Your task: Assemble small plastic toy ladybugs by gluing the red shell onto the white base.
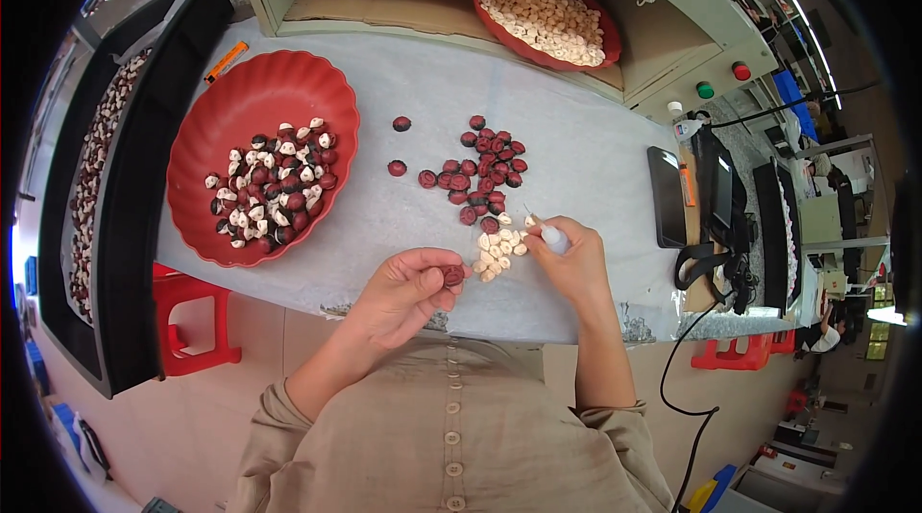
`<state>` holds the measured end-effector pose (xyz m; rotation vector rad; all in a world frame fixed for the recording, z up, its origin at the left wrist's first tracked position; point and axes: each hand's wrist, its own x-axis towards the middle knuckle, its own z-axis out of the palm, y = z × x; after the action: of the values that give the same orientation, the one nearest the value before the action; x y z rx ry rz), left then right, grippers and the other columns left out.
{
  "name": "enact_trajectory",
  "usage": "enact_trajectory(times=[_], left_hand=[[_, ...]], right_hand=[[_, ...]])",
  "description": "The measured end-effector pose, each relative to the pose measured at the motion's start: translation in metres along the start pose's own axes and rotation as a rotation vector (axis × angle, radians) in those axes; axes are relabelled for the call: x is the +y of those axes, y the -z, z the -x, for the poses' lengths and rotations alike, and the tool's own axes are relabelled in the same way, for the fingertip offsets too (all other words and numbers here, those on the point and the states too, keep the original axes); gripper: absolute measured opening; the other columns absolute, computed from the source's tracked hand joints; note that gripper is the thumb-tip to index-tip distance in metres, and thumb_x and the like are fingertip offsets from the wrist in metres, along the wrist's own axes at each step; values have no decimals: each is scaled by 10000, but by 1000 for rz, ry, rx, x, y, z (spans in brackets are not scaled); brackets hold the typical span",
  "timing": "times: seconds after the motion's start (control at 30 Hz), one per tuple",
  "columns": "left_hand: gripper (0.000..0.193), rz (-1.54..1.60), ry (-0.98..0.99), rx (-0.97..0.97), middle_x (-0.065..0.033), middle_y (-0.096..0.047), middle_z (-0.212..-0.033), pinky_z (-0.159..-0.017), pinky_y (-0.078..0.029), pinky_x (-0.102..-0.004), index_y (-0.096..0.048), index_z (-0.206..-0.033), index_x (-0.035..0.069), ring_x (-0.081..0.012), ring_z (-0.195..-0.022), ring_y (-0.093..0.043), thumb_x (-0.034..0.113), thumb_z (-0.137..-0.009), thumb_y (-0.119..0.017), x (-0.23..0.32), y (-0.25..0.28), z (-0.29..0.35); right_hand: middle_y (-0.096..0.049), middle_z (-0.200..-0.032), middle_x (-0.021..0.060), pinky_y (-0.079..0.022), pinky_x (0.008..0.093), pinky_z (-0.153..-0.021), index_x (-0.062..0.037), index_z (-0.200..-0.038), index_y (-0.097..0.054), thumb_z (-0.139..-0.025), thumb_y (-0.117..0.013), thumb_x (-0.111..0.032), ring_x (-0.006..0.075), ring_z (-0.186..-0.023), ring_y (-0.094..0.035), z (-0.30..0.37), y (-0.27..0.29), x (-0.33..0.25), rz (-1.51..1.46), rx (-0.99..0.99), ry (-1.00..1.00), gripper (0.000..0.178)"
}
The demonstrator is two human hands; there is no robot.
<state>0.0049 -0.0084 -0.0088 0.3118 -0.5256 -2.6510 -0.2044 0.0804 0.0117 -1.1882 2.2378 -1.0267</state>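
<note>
White sheeting covered the surface point(576, 177), which ran between a tan cabinet at the back and a red stool point(192, 316) near the person's left knee. On the left of it sat a big red scalloped bowl point(230, 95) holding a mix of dark red and cream pieces. A second red bowl point(595, 23), full of cream pieces, rested inside the cabinet. Dark red pieces point(480, 172) lay scattered in a loose cluster near the middle, and a small pile of cream pieces point(497, 254) lay just in front of them.

The left hand point(408, 292) was held at the near edge, its fingers point(451, 292) closed around one dark red piece point(453, 275). The right hand point(571, 263) was just beside the cream pile, fingers gripping a small white bottle point(554, 238) whose thin tip pointed toward the cluster. A black phone point(666, 196) lay well to the right.
</note>
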Motion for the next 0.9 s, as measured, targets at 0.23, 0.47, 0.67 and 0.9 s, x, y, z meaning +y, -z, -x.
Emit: enact_trajectory(times=[0.23,0.47,0.67,0.9], left_hand=[[217,11,-3,-11,-103,-583,-915,-621,-454,-225,-549,-978,-2,-140,-749,-546,83,-778,-561,-1,0,-1],[215,2,25,-19,-95,-583,-912,-624,-455,-229,-551,-978,-1,-141,-749,-548,81,-779,-559,-1,1,-1],[231,-20,36,26,-125,-574,-930,-617,-485,-217,-538,-979,-9,-142,-756,-563,99,-777,-565,-1,-1,-1],[201,-7,90,96,-80,-578,-889,-643,-451,-215,-551,-978,-12,-124,-747,-537,80,-800,-531,4,-13,-6]], right_hand=[[-604,-720,145,-444,286,-605,-7,-798,-605,-652,-647,-128,230,-650,-588,-2,-1,-4,5,-13,58,195],[-605,-722,140,-437,256,-623,-1,-823,-604,-658,-636,-124,173,-663,-584,0,3,-7,-54,-32,-73,209],[-587,-701,42,-407,196,-556,22,-796,-605,-680,-615,-32,54,-614,-497,4,3,-24,-281,-8,-5,128],[-560,-669,54,-394,194,-467,42,-823,-579,-669,-591,48,77,-555,-494,15,-8,-45,-648,-133,63,154]])
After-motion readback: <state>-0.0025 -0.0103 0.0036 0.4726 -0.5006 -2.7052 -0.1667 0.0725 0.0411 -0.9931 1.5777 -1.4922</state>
